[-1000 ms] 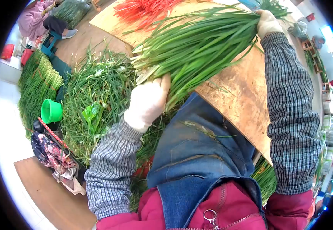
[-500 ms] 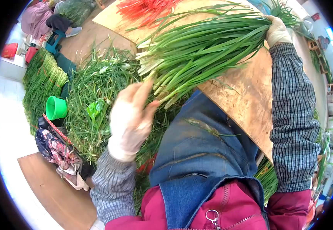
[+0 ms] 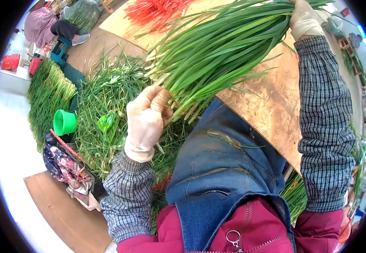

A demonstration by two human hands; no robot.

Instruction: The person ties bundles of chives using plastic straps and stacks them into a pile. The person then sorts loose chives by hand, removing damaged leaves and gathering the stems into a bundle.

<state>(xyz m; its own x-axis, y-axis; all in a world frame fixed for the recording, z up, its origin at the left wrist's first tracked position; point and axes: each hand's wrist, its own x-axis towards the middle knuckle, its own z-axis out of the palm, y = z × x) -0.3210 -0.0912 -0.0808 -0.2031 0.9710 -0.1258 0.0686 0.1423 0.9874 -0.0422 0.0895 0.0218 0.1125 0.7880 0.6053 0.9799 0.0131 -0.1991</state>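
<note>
Spanning the work area between two gloved hands, a loose bunch of long green leaves [image 3: 225, 52] lies above the person's lap and the near part of a wooden board [image 3: 271, 105], its pale stalk ends toward the left and its leaf tips toward the upper right. The right hand [image 3: 304, 20] is closed around the bunch near the leaf tips, partly cut off by the edge of view. The left hand [image 3: 146, 118] is at the pale ends, its fingers curled narrowly together; I cannot tell whether a stalk is pinched between them. Red strips [image 3: 157, 12] lie on the far part of the board. Beneath and beside the left hand spreads a tangled heap of green leaves [image 3: 107, 101]; left of it I note a green bucket [image 3: 65, 122], with banded bundles of greens [image 3: 50, 90] behind and a floral cloth [image 3: 65, 165] nearer. A denim garment [image 3: 216, 164] covers the person's lap. In the upper left, another person [image 3: 41, 26] sits beside a plastic bag of greens [image 3: 82, 17].
</note>
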